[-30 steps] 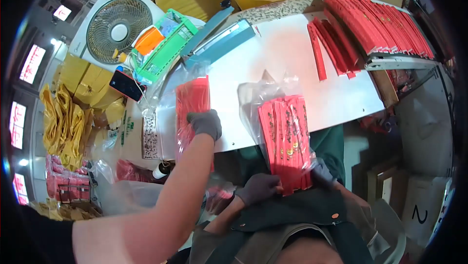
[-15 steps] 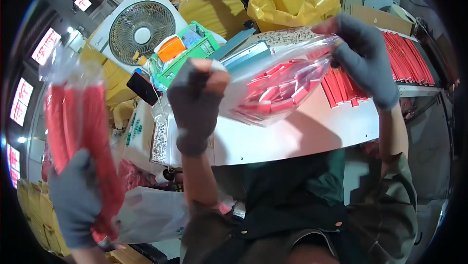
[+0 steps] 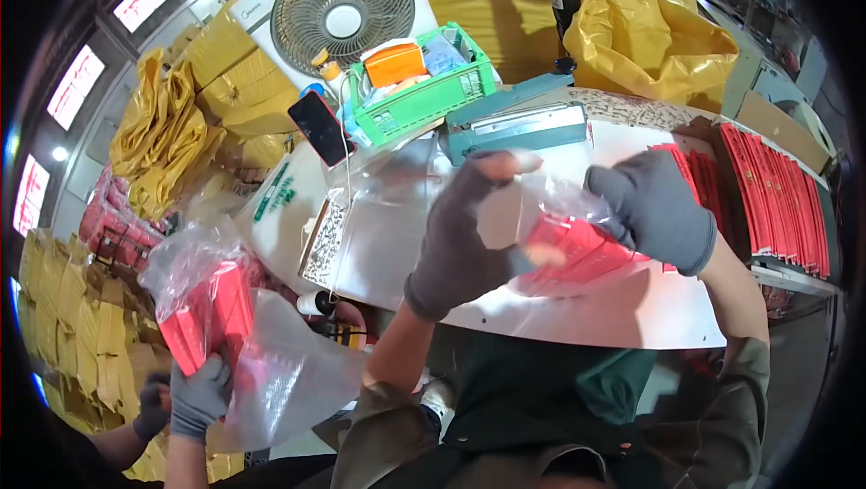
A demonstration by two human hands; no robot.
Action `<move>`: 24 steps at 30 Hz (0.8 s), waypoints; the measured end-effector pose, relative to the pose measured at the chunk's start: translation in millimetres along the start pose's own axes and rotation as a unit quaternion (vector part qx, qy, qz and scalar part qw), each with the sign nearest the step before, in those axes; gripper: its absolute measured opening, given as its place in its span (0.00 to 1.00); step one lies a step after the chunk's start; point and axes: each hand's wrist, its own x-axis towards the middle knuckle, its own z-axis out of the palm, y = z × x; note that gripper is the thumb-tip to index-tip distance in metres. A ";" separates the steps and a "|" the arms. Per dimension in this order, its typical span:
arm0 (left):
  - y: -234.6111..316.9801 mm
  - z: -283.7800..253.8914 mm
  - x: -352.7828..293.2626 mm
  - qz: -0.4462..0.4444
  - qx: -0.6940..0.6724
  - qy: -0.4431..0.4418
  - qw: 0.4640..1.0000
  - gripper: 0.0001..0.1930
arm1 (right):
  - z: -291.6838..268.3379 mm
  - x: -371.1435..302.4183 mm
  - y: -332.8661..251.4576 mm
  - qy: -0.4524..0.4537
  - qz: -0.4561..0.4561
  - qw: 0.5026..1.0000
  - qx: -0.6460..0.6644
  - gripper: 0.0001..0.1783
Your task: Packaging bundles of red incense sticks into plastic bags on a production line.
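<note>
The red packets over the middle of the bench are already inside a clear bag, its film bunched; whether it's sealed I can't tell. More red strips stand unbagged at the frame's right. The left hand arches beside the bag, thumb and fingers spread wide, blur hiding any contact. The right hand bends inward from the right, fingers curled closed on the film.
</note>
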 end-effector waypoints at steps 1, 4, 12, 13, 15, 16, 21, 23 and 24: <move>-9.6 3.4 -8.8 -0.114 -0.127 0.054 0.984 0.29 | -2.4 13.0 4.6 0.058 -0.017 0.998 0.025 0.11; -39.7 35.8 -36.7 -0.252 -0.192 -0.047 0.947 0.29 | 12.1 60.6 34.4 0.157 0.068 0.974 0.148 0.15; -163.9 91.4 -66.5 -0.491 -0.441 0.016 0.751 0.18 | 163.3 81.8 226.0 0.227 0.341 0.908 0.091 0.41; -166.8 89.8 -56.5 -0.501 -0.414 0.030 0.759 0.18 | 158.4 97.4 220.8 0.225 0.337 0.907 0.113 0.42; -175.1 78.5 -32.1 -0.535 -0.372 0.012 0.759 0.18 | 128.9 122.8 215.3 0.240 0.305 0.911 0.143 0.38; -187.4 76.7 -29.0 -0.538 -0.371 0.012 0.756 0.18 | 115.7 129.3 214.6 0.262 0.270 0.912 0.163 0.34; -226.6 86.6 -31.2 -0.489 -0.386 0.071 0.779 0.19 | 172.7 110.7 252.9 0.178 0.267 0.946 0.035 0.20; -230.6 93.5 -38.6 -0.482 -0.421 0.106 0.761 0.21 | 198.2 97.5 261.4 0.081 0.303 0.949 0.018 0.18; -233.2 91.2 -41.9 -0.487 -0.444 0.103 0.745 0.21 | 201.6 101.3 257.1 0.134 0.291 0.947 0.020 0.17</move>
